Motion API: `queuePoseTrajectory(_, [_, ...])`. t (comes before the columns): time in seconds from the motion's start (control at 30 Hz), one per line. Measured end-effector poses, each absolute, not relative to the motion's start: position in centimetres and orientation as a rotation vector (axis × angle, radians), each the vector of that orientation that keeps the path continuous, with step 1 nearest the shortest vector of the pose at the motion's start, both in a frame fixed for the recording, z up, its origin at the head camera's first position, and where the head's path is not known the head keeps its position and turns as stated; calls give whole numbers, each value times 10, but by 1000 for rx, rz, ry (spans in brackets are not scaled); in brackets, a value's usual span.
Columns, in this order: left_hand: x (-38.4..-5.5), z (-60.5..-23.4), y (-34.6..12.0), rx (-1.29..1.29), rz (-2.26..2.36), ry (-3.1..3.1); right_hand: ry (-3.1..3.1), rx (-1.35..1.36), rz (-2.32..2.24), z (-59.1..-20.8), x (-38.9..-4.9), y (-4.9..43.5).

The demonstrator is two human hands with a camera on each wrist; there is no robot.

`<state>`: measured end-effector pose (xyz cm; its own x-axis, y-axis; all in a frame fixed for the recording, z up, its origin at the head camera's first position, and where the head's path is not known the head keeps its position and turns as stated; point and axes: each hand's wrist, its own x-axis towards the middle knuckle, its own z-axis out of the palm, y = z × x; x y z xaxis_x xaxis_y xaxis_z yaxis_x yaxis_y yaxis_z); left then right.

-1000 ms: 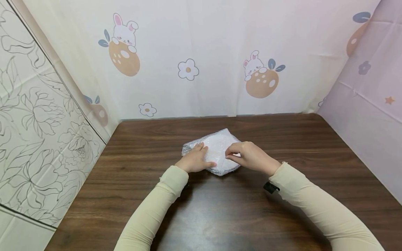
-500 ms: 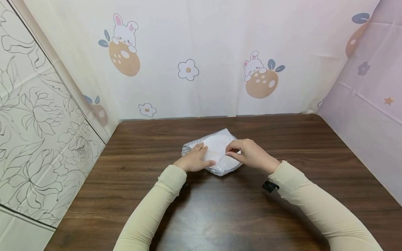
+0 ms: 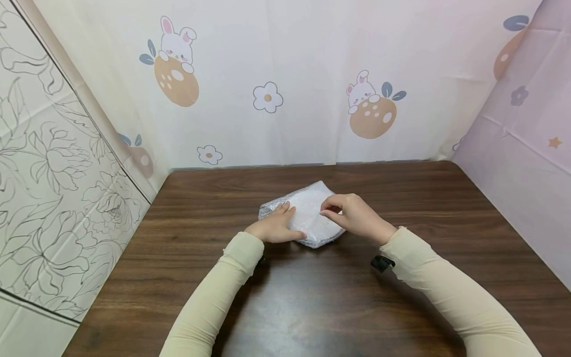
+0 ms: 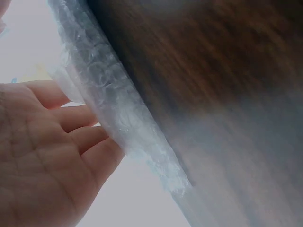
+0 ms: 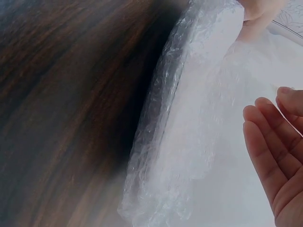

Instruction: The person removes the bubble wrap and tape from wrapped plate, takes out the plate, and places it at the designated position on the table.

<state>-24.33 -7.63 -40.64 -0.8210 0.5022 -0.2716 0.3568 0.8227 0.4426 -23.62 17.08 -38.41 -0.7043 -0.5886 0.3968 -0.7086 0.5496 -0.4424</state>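
Observation:
A flat, rounded white thing lies in clear bubble wrap (image 3: 308,210) near the middle of the table; what the wrap encloses cannot be made out. Across the package's left side rests my left hand (image 3: 274,228), fingers spread and thumb along the near edge. My right hand (image 3: 357,215) is over its right part, thumb and index fingertips pinching at the wrap's top surface. In the right wrist view the other fingers (image 5: 265,142) are bent beside the wrap, and glare washes out the pinched spot. The left wrist view has the wrap's bubbled edge (image 4: 109,90) beside my fingers.
The dark wooden table (image 3: 200,193) spreads out around the package. Behind it hangs a white curtain (image 3: 303,124) with rabbit and flower prints. A panel with line-drawn flowers (image 3: 58,198) stands at the left. A black strap (image 3: 382,263) hangs under the right wrist.
My right hand's pinched fingertips have shifted slightly away from me over the package. The left hand stays nearly where it was, and the package has not visibly moved.

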Motion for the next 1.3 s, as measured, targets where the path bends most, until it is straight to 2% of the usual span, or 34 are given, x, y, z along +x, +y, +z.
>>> queuePoseTrajectory(1.3, [-239, -408, -72, 630, 489, 2683, -2558, 1008, 1053, -378, -237, 167])
